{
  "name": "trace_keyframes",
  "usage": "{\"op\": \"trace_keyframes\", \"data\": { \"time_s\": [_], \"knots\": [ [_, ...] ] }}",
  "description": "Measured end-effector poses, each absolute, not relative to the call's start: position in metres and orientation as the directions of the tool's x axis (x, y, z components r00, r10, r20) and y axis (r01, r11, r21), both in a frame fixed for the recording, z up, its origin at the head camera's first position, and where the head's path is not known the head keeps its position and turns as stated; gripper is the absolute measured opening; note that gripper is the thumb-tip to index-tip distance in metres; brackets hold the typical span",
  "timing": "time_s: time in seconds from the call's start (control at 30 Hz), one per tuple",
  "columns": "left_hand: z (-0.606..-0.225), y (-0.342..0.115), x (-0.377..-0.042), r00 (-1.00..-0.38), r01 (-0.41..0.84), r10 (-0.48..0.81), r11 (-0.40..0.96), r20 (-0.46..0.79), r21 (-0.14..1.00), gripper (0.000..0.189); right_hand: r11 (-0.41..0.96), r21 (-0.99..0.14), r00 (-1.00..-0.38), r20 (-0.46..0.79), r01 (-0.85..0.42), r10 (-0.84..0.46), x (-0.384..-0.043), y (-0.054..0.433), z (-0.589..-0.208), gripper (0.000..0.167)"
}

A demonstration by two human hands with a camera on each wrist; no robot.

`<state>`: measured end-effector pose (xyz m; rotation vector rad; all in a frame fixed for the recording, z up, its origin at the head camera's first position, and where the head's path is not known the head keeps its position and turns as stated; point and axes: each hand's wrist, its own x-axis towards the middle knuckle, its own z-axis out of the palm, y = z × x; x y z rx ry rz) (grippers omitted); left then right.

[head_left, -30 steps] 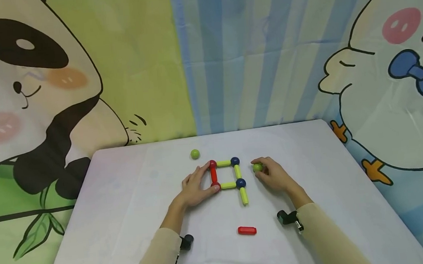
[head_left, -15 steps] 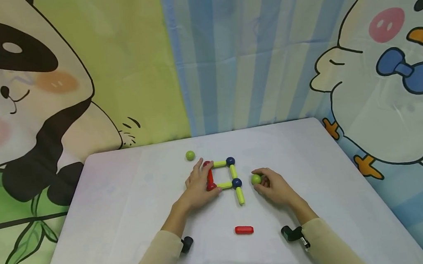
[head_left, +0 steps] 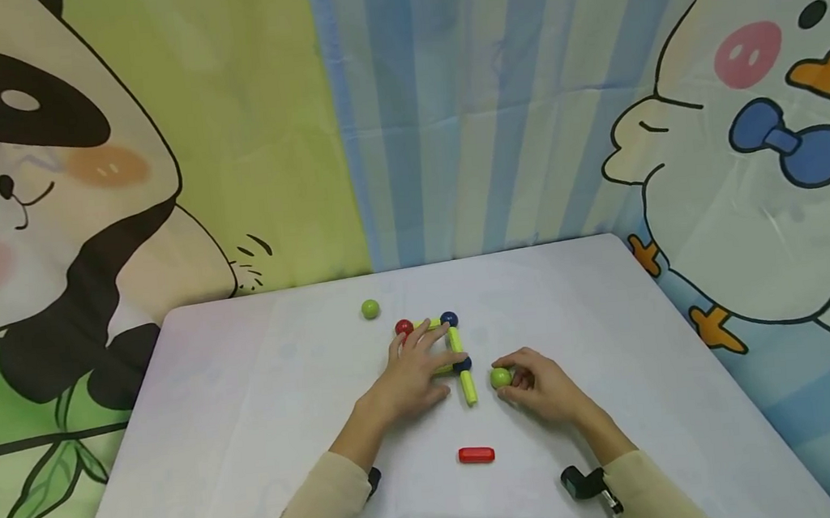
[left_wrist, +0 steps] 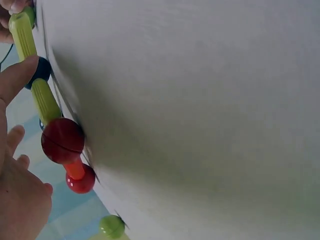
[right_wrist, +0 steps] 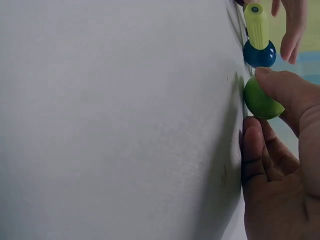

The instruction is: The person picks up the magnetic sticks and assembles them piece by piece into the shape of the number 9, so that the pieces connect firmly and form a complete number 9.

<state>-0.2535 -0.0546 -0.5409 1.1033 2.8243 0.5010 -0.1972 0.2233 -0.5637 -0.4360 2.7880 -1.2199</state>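
Note:
A square of ball-and-stick toy pieces lies on the white table, with a red ball [head_left: 404,327] and a blue ball [head_left: 449,319] at its far corners. From the near blue ball [head_left: 466,365] a yellow-green stick [head_left: 468,389] points towards the person. My left hand [head_left: 411,377] spreads over the square, its fingers extended towards the near blue ball. It hides the near red ball [left_wrist: 63,141], which the left wrist view shows. Just right of the protruding stick, my right hand [head_left: 545,385] pinches a green ball [head_left: 500,377] between thumb and fingers, at the tabletop.
Nearer the person lies a loose red stick [head_left: 477,455]. A second green ball [head_left: 370,309] rests beyond the square, to its left. Printed cloth [head_left: 441,127] hangs behind the table [head_left: 252,418].
The right hand has brought its green ball nearer the person, beside the protruding stick. The left hand has slid right, off the red side and across the square.

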Motion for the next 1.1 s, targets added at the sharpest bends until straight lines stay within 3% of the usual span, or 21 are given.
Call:
{"op": "trace_keyframes", "data": {
  "time_s": [0.5,0.77,1.1],
  "knots": [
    [-0.533,-0.035,-0.252,-0.658,0.730,0.753,0.639,0.000,0.243,0.034,0.588,-0.769,-0.942,0.054,-0.251,-0.332,-0.177,0.216,-0.565,0.037],
    [-0.539,-0.025,-0.253,-0.674,0.702,0.737,0.657,-0.042,0.275,0.026,0.581,-0.767,-0.938,0.077,-0.273,-0.339,-0.170,0.213,-0.567,0.036],
    [-0.546,-0.022,-0.257,-0.685,0.677,0.728,0.647,-0.023,0.351,0.020,0.611,-0.751,-0.931,0.013,-0.250,-0.365,-0.166,0.206,-0.564,0.032]
  ]
}}
